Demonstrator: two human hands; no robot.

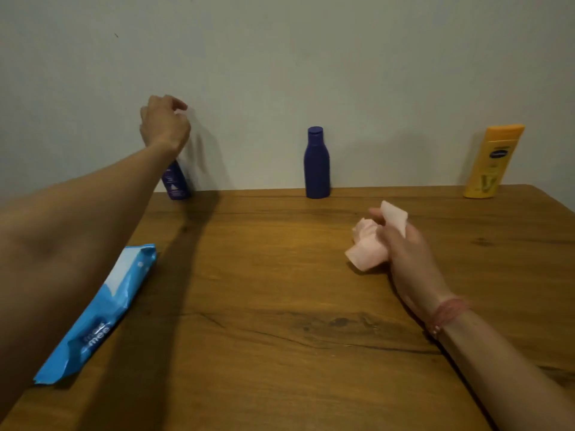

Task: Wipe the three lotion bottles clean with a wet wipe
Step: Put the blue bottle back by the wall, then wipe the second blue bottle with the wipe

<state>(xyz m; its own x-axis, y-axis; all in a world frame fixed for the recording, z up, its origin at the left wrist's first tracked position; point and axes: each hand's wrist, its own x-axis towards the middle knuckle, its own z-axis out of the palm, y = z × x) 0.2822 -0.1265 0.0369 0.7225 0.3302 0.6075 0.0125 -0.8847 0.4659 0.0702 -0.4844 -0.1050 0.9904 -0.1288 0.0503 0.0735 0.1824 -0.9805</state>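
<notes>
Three lotion bottles stand along the far edge of the wooden table point(280, 306), against the wall. The left dark blue bottle point(176, 183) shows only its lower half. My left hand point(164, 123) is curled over its top, and forearm and wrist hide the cap. A second dark blue bottle point(316, 163) stands in the middle, untouched. At the far right is the yellow bottle point(493, 160), also untouched. My right hand point(407, 253) hovers low over the table in front of the middle and right bottles, gripping a crumpled pale pink wet wipe point(368, 244).
A blue pack of wet wipes point(99, 315) lies on the table's left side, under my left forearm, with its flap end towards the bottles. The plain wall point(311, 57) rises right behind the bottles. The table's right edge runs close to the yellow bottle.
</notes>
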